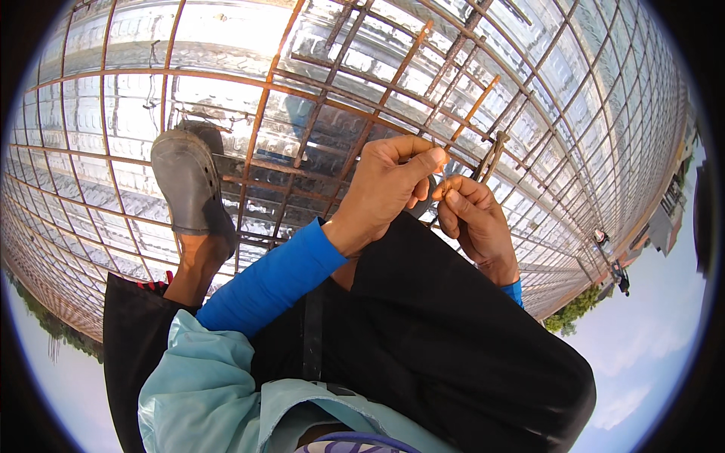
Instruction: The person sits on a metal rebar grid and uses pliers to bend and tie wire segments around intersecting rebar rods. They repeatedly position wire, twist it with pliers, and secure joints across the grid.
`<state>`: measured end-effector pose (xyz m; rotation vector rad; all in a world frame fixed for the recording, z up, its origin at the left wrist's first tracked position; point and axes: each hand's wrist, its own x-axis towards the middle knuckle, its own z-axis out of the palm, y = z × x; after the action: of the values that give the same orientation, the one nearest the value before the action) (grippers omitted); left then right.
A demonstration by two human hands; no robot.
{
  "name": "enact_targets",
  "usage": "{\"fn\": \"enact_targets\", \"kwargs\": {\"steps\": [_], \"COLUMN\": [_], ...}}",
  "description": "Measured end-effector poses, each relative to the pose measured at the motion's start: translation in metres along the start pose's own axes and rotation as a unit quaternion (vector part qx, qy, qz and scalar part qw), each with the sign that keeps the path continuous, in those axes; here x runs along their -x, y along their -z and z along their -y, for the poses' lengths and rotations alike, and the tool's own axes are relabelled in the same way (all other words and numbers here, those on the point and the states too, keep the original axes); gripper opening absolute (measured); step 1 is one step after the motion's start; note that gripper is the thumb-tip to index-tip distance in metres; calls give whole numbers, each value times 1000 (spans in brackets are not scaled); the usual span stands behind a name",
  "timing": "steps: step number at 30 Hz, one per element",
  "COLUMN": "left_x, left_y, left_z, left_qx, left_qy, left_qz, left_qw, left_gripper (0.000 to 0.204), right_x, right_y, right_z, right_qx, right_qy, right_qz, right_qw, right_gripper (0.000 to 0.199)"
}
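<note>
"Both the left hand (381, 192) and the right hand (479, 224) are pinching?"

"Yes, thumbs are pressing toward forefingers, and the other fingers are curling in."

"What are they holding?"

"I cannot tell; anything between the fingertips is showing too small."

"Where is the tool (495, 156) sitting?"

"It is pointing up from behind the right hand; I cannot tell whether that hand is gripping it."

"And the mesh (268, 84)?"

"It is spreading beneath both hands."

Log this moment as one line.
left hand: pinching, contents unclear | right hand: pinching, contents unclear, near hand tool | rebar grid over metal decking
</note>
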<state>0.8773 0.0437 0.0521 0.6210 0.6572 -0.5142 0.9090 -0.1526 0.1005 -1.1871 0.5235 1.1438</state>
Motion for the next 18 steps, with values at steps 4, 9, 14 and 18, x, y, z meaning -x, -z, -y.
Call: {"fn": "enact_targets", "kwargs": {"steps": [4,9,14,18], "left_x": [-5,-6,-2,3], "left_y": [-4,-10,-5,1], "left_z": [6,9,20,23], "left_qx": [54,58,32,-22], "left_qy": [30,-49,-57,-32], "left_qz": [-38,-72,-85,-103], "left_qw": [997,995,994,994], "left_gripper": [24,21,17,17], "right_x": [-3,-9,-8,-5], "right_y": [-3,-8,-20,-12], "right_z": [1,-3,-21,-35], "right_qx": [-13,-76,-67,18], "right_qy": [-1,-32,-54,-15], "right_qz": [-9,-5,-26,-40], "right_qw": [1000,997,996,999], "right_gripper": [27,28,29,26]}}
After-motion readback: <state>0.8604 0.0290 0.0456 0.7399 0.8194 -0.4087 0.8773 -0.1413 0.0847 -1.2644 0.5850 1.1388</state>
